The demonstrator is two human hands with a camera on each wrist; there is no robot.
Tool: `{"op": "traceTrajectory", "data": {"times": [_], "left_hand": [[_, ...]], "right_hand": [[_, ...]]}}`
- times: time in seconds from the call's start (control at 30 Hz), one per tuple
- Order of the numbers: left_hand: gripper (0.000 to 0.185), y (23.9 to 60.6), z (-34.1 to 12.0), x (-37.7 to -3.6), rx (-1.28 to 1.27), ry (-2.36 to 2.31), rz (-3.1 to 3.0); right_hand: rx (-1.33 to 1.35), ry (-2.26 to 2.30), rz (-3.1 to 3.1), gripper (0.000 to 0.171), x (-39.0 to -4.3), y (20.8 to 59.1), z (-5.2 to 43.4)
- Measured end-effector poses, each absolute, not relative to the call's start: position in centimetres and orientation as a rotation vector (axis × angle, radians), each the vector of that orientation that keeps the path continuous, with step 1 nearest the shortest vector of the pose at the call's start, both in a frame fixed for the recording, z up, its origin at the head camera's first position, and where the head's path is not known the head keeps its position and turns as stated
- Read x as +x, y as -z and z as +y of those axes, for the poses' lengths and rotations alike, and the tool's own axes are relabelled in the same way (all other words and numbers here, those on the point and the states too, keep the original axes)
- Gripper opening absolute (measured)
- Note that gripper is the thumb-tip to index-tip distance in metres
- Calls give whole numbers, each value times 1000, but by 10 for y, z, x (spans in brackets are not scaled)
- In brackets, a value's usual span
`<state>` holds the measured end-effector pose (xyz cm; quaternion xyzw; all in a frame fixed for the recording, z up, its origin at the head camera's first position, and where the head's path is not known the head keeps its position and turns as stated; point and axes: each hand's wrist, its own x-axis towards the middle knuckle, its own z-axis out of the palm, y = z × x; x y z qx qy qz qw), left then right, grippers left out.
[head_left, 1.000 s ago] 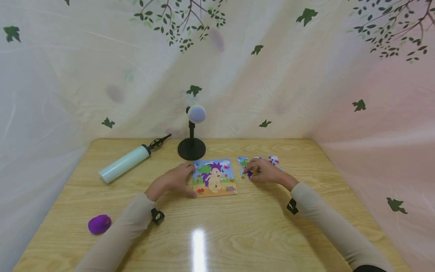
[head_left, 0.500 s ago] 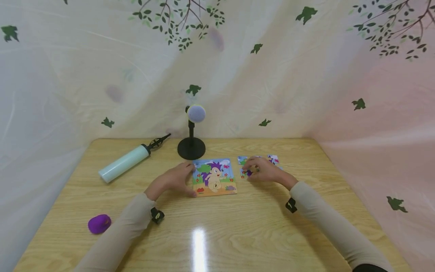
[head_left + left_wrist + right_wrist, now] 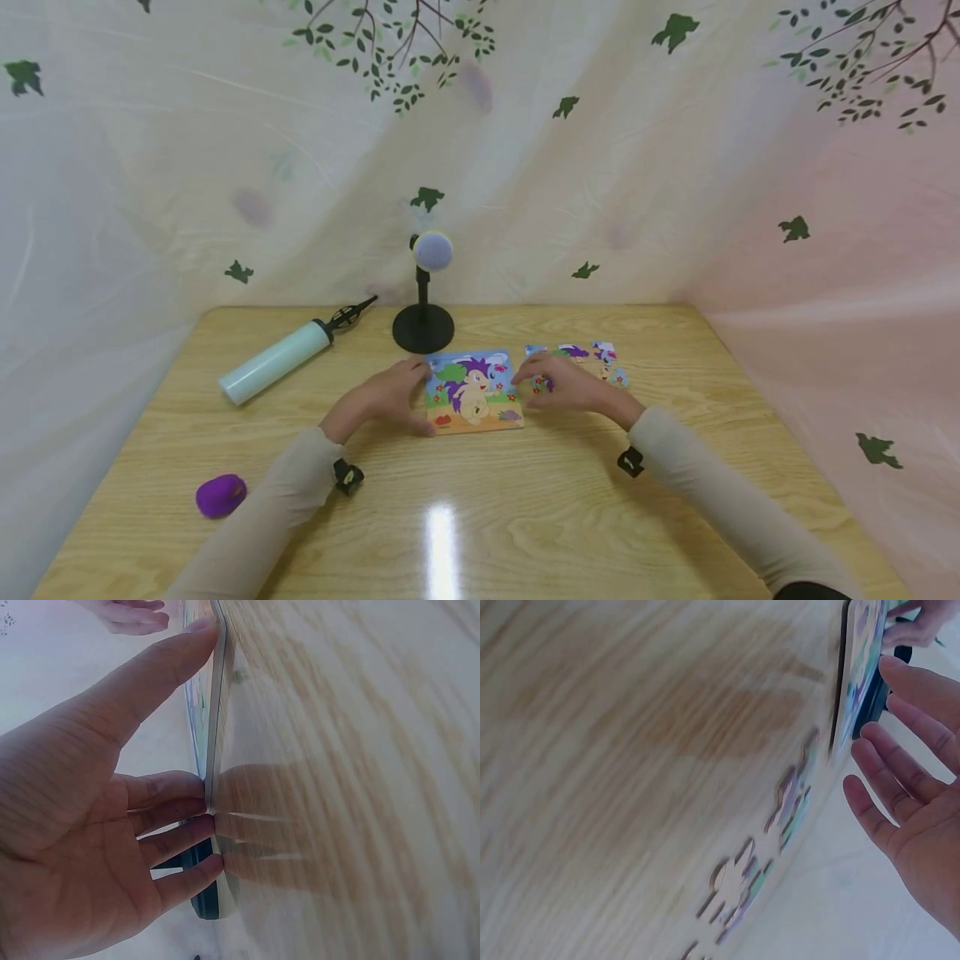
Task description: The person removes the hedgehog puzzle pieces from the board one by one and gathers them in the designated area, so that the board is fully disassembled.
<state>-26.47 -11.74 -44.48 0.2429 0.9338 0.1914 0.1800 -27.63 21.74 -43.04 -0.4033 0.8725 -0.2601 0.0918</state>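
Note:
A picture puzzle board (image 3: 472, 392) with a purple-haired cartoon animal lies flat on the wooden table (image 3: 480, 517). My left hand (image 3: 390, 396) rests at its left side; in the left wrist view my left hand (image 3: 196, 705) has its thumb and straight fingers touching the board's edge (image 3: 214, 750). My right hand (image 3: 551, 383) sits just beside the board's right edge, holding nothing; in the right wrist view my right hand (image 3: 900, 750) shows straight spread fingers beside the board (image 3: 855, 675). Several loose puzzle pieces (image 3: 592, 354) lie right of the board, also seen as pieces (image 3: 791, 799) in a row.
A pale green hand pump (image 3: 277, 357) lies at the back left. A black stand with a round grey top (image 3: 423, 325) stands behind the board. A purple lump (image 3: 220, 494) sits near the front left. Leaf-printed curtains enclose the table on three sides.
My right hand has moved left, off the loose pieces and up to the board's right edge, uncovering those pieces. My left hand has stayed at the board's left edge.

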Motion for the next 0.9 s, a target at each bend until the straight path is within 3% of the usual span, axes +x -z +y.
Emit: {"op": "traceTrajectory", "data": {"times": [0.4, 0.9], "left_hand": [[102, 447, -116, -264, 674, -522, 2634], [102, 445, -117, -265, 680, -523, 2640]], "right_hand": [[-1173, 693, 2559, 37, -271, 441, 200], [-1258, 556, 2539, 34, -271, 441, 186]]}}
